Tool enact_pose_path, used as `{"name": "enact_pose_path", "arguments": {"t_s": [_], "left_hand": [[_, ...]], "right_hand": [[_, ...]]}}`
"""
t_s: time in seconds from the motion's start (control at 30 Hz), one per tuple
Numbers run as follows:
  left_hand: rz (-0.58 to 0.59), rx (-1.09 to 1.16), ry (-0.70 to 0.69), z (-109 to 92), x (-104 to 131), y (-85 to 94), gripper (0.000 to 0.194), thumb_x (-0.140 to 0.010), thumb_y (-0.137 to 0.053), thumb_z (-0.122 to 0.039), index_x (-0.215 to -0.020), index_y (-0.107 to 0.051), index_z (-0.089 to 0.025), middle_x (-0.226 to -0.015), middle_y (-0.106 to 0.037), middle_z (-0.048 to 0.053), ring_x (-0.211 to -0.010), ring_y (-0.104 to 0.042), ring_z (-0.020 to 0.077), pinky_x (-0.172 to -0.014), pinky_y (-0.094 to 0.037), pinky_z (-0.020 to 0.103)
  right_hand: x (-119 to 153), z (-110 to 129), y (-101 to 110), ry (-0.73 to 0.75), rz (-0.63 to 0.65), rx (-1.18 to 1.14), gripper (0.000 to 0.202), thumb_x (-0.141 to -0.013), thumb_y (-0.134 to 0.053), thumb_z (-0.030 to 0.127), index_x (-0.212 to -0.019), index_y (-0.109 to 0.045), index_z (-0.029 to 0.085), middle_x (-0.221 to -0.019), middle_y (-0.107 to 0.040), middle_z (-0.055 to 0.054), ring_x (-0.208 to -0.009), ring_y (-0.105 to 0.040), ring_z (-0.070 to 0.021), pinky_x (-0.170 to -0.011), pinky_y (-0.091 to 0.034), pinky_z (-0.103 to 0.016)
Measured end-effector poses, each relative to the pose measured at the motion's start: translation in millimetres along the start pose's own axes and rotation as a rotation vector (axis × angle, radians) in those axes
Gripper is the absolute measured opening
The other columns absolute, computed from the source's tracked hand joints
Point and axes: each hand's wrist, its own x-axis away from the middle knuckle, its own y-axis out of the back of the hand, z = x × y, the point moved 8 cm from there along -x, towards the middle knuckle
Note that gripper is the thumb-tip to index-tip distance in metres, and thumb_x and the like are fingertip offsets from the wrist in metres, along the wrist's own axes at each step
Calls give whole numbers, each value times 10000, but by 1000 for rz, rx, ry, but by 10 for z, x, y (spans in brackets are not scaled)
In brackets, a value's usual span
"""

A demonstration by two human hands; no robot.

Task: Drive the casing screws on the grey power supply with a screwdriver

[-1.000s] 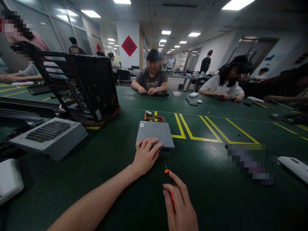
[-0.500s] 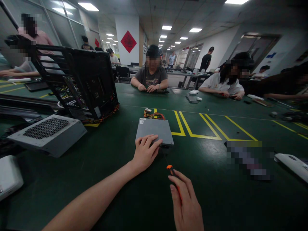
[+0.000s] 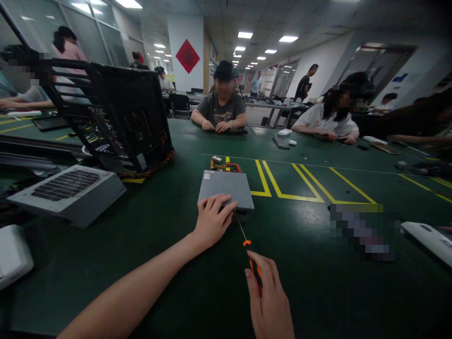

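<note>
Your left hand (image 3: 214, 220) is lying spread on the box (image 3: 228, 187); your right hand (image 3: 270, 294) is gripping the screwdriver (image 3: 247, 244).

Green table (image 3: 169, 263), striped with yellow lines (image 3: 300, 199).

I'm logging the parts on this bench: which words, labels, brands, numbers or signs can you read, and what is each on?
No text can be read with certainty.
White label on the gray power supply: too small.
Red diamond sign on the white pillar: too blurred.
Print on the gray T-shirt across the table: too blurred.
</note>
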Motion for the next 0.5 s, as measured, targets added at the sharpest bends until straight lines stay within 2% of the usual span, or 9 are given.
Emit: {"name": "enact_pose_path", "arguments": {"t_s": [0.13,0.27,0.43,0.5], "left_hand": [[-1,-3,-1,-2,3,1,281,-831,-479,-255,-1107,-523,-287,-1215,-512,26,-1119,-424,211,-855,-266,390],[-12,-6,3,1,3,3,284,-820,-496,-237,-1099,-532,-281,-1207,-518,31,-1113,-428,215,-854,-265,391],[-7,3,-4,-7,-5,17,279,-819,-499,-244,-1094,-534,-278,-1204,-518,33,-1108,-428,216,-849,-265,389],[1,5,-2,-6,-7,18,283,-821,-496,-248,-1101,-528,-280,-1209,-514,29,-1113,-425,215,-850,-265,389]], "right_hand": [[99,62,-70,-37,-47,26,330,-886,-289,327,-1135,-458,190,-1100,-470,-154,-825,-616,-215,-555,-542,-286],[118,100,-40,34,-60,40,300,-888,-311,291,-1142,-441,197,-1096,-489,-142,-865,-611,-207,-573,-539,-254],[24,-37,31,-26,-7,16,328,-905,-232,316,-1127,-451,212,-967,-559,-101,-651,-625,-145,-432,-495,-194],[14,-21,26,-16,-7,5,332,-902,-234,340,-1095,-472,212,-934,-562,-95,-662,-626,-152,-433,-497,-196]]}}
